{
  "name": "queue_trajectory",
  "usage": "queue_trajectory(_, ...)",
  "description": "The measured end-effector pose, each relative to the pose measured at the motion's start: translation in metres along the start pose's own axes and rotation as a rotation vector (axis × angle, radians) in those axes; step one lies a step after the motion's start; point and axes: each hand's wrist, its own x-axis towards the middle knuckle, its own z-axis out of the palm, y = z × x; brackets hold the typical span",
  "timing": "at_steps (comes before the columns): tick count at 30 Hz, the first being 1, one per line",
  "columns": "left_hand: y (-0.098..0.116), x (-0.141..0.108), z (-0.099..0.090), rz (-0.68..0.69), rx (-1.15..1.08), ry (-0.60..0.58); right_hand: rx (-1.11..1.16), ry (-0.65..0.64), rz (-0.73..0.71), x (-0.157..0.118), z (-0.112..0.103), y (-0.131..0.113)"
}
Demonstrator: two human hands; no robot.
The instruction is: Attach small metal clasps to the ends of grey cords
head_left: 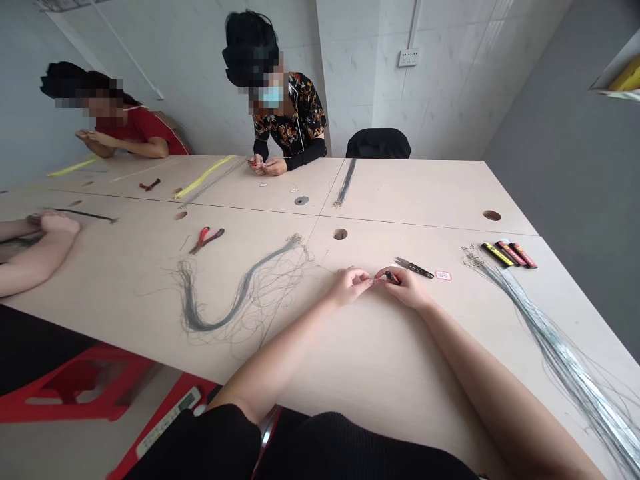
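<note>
Close together over the pale table [320,360], my two hands meet at their fingertips. My left hand [351,285] pinches a thin wire, which trails off to the left. In my right hand [404,287] is a small black and orange tool [393,277], and its thumb and finger touch the same spot on the wire. Just beyond my right hand lie black thread snips [414,267] and a small red-edged label [443,275]. Left of my hands a loose bundle of grey wires [243,293] curves across the table.
Several lighters [509,255] lie at the right beside a long wire bundle [543,327]. Red-handled pliers [206,239] rest at the left. Two people sit across the table; another person's arms [50,247] reach in at the left. The table has round holes [340,234].
</note>
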Motion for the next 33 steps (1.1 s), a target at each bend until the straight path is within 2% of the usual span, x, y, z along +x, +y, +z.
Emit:
queue_trajectory(8,-0.0005,0.0012,0.0014,0.043,0.021,0.006,-0.02,-0.025,-0.049,0.0014,0.0,-0.0012)
queue_trajectory(16,0.0039,0.0004,0.0007,0.0,0.0,-0.005,-0.051,-0.012,-0.027,0.0012,0.0004,0.0044)
queue_trajectory(23,0.0035,0.0012,-0.0026,-0.093,-0.188,0.006,0.019,0.042,0.021,0.0011,-0.0021,0.0036)
queue_trajectory(33,0.0014,0.0011,-0.0045,-0.085,-0.32,0.007,0.032,0.015,0.055,-0.0001,-0.002,-0.0027)
